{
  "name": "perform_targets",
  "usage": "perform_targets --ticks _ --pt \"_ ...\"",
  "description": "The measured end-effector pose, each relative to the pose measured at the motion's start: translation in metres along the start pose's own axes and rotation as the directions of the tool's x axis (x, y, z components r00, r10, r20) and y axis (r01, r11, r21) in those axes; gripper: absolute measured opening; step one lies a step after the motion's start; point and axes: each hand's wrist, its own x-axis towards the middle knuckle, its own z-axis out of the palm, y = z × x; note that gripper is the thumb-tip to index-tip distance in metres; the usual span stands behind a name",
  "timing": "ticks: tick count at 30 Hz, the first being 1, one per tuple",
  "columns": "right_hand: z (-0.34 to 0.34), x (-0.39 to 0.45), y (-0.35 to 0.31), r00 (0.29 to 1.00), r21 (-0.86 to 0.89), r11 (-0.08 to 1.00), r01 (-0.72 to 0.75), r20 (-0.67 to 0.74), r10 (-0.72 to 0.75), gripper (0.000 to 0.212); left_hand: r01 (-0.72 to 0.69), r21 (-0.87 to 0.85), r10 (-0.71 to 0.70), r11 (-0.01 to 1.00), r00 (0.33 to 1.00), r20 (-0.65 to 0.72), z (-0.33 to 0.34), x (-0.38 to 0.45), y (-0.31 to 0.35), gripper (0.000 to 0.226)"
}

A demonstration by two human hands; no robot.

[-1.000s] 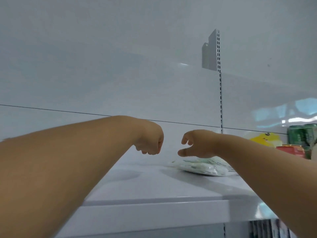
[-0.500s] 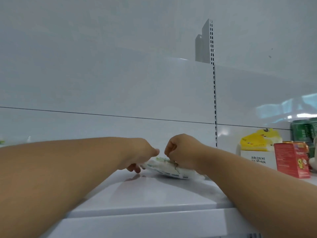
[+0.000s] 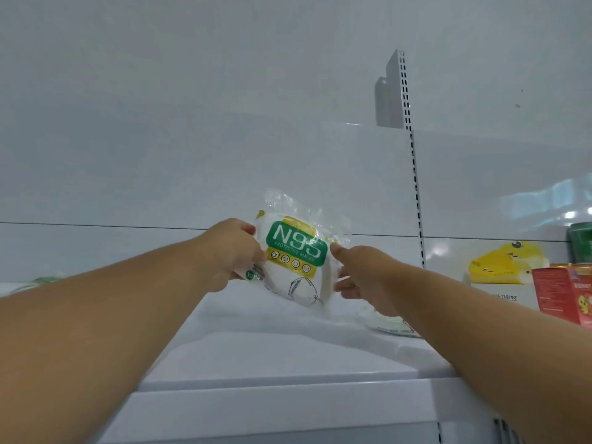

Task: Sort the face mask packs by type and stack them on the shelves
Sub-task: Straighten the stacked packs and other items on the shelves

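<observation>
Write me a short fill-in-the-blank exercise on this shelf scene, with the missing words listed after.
1. The big green label on the mask pack held up by both hands reads ____.
2. The left hand grips the pack's ____ edge.
3. The second pack lies flat on the ____ under the right hand.
4. The box at the far right is ____.

Missing words: N95; left; shelf; red

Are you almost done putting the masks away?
Hard to say. One pack already lies on the shelf. The left hand and right hand hold an N95 pack above it, not yet set down. Something green sits far left, too blurred to name.
</observation>
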Motion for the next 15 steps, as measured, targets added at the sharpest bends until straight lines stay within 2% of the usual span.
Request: perform_targets --ticks 2,5,8,11,15 --pt "0.011 -0.004 -0.01 0.999 0.094 0.994 0.052 0.0 -0.052 0.041 -0.016 -0.009 0.016 1.0 0.999 0.047 -0.011 -0.002 -0.001 0.042" --pt "0.031 -0.013 -0.027 0.977 0.185 0.966 0.181 -0.143 -0.156 0.028 -0.036 -0.102 0.043 0.994 0.997 0.063 -0.03 -0.009 -0.004 0.015" --pt "0.053 -0.033 -0.046 0.929 0.176 0.942 0.287 -0.289 -0.229 0.034 -0.081 -0.177 0.075 0.981 0.996 -0.041 -0.05 -0.017 -0.009 0.028" --pt "0.08 -0.05 -0.057 0.891 0.192 0.912 0.362 -0.358 -0.278 0.039 -0.187 -0.111 0.166 0.976 0.97 -0.18 -0.068 -0.025 -0.014 0.038" --pt "0.105 -0.068 -0.074 0.772 0.013 0.877 0.48 -0.482 -0.415 0.039 -0.335 0.011 0.321 0.942 0.889 -0.326 -0.098 -0.038 -0.018 0.043"
